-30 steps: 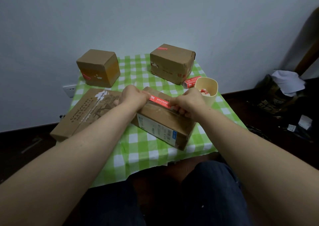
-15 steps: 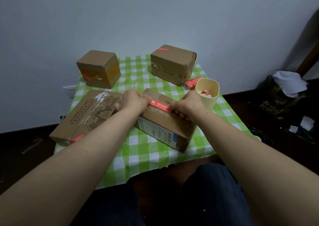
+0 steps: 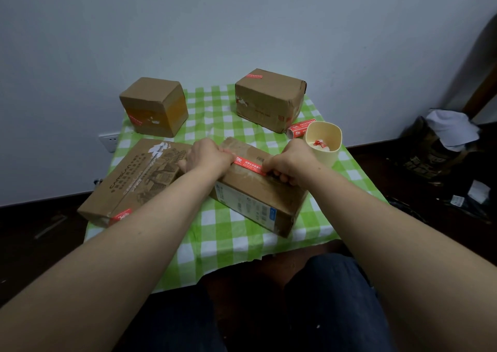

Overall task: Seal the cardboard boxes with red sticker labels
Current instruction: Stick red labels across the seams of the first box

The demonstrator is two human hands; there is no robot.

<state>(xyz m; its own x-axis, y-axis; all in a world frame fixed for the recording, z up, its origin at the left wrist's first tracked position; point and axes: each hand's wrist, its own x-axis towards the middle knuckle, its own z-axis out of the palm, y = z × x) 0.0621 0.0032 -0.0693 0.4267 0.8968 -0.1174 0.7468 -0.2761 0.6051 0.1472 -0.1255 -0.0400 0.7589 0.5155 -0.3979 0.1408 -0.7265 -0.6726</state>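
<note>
A long cardboard box lies at the middle of the green checked table. Across its top runs a red sticker label. My left hand holds the label's left end against the box, its fingers curled over the far edge. My right hand pinches the label's right end down on the box top. A roll of red stickers lies behind the cup.
A flat printed box with a red sticker at its near corner lies at the left. Two boxes stand at the back: a cube and a wider one. A cream cup holding scraps stands at the right. Dark clutter covers the floor at the right.
Both hands have stayed on the label's ends, shifting only slightly along the box top. The camera has tilted a little.
</note>
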